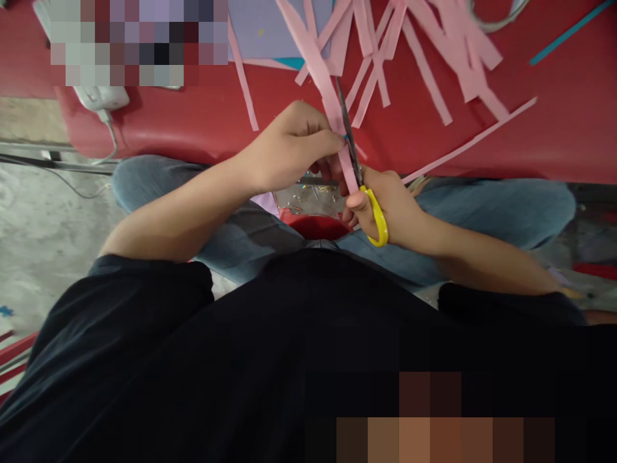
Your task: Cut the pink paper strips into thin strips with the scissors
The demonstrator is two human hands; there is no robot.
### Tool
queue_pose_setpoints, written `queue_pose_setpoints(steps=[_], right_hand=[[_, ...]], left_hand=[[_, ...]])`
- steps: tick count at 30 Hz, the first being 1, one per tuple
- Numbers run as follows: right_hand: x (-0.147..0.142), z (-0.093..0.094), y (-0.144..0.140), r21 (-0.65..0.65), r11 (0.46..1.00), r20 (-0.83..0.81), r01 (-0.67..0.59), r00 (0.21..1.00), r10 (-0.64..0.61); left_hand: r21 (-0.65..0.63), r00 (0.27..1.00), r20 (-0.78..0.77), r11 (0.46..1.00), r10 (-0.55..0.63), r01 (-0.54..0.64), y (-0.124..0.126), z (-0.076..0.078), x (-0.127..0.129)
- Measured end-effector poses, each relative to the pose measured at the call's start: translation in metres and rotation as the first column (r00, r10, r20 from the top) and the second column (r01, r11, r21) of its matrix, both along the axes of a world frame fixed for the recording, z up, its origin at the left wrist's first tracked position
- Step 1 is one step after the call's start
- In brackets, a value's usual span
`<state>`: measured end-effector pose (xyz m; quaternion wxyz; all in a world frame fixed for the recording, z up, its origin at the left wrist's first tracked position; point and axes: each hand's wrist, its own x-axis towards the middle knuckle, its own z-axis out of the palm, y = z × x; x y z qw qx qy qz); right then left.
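My left hand (306, 145) pinches a long pink paper strip (321, 74) between thumb and fingers, a little in front of my lap. The strip runs from the table top down toward my right hand (385, 199). That hand is closed around the yellow handles of a pair of scissors (378, 222), thumb through one loop. The dark blades point away from me, close along the right side of the strip. Whether the blades are parted I cannot tell. The lower end of the strip lies by my right thumb.
Many cut pink strips (427, 71) lie spread on the red table (193, 128). Lilac sheets (279, 32) sit at the back, a blue strip (571, 32) and part of a ring-shaped roll (501, 22) at right. A white charger (103, 96) with its cable rests at left.
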<state>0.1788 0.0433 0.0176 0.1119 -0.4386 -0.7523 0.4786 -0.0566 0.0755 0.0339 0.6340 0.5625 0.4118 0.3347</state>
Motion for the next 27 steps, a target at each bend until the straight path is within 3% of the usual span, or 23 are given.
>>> queue_pose_setpoints(steps=[10, 18, 27], right_hand=[[0.0, 0.0, 0.002, -0.094, 0.996, -0.007, 0.004, 1.0, -0.004], [-0.002, 0.002, 0.002, -0.066, 0.998, 0.014, 0.025, 1.0, -0.024], [0.0, 0.002, 0.002, -0.131, 0.991, -0.09, 0.038, 0.995, -0.05]], left_hand=[[-0.032, 1.0, -0.015, 0.999, -0.004, 0.004, -0.002, 0.008, 0.001], [0.022, 0.998, 0.055, 1.0, 0.014, -0.015, 0.001, -0.009, 0.0], [0.042, 0.999, 0.038, 0.999, 0.031, -0.032, -0.002, 0.002, 0.0]])
